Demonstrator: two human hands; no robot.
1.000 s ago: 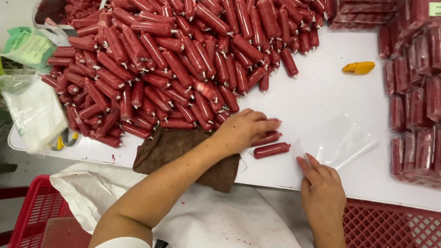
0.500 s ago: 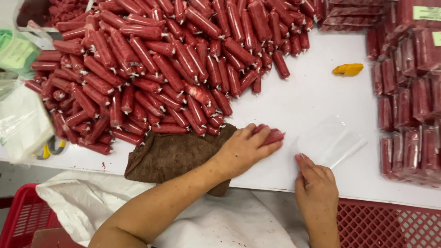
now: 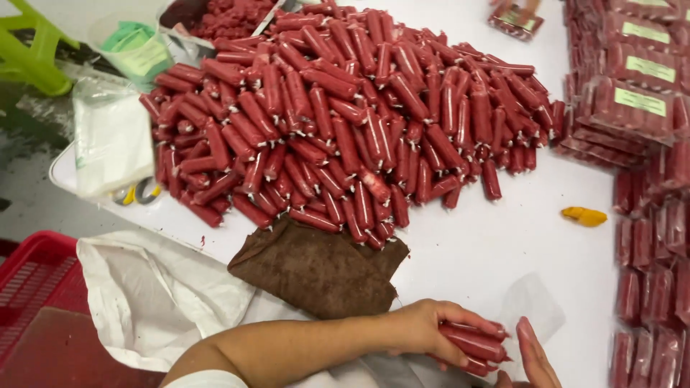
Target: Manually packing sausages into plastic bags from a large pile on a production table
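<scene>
Left hand (image 3: 424, 330), near edge of white surface (image 3: 517, 244), grip closed round a small bunch of red sausages (image 3: 474, 343). Right hand (image 3: 535, 356) just beside, fingers straight, flat on a clear plastic bag (image 3: 535, 305); grip holds nothing. Brown cloth (image 3: 320, 266) lies left of the hands. Big sausage pile (image 3: 359, 108) far side. Packed sausage packs (image 3: 640, 93) stacked right.
</scene>
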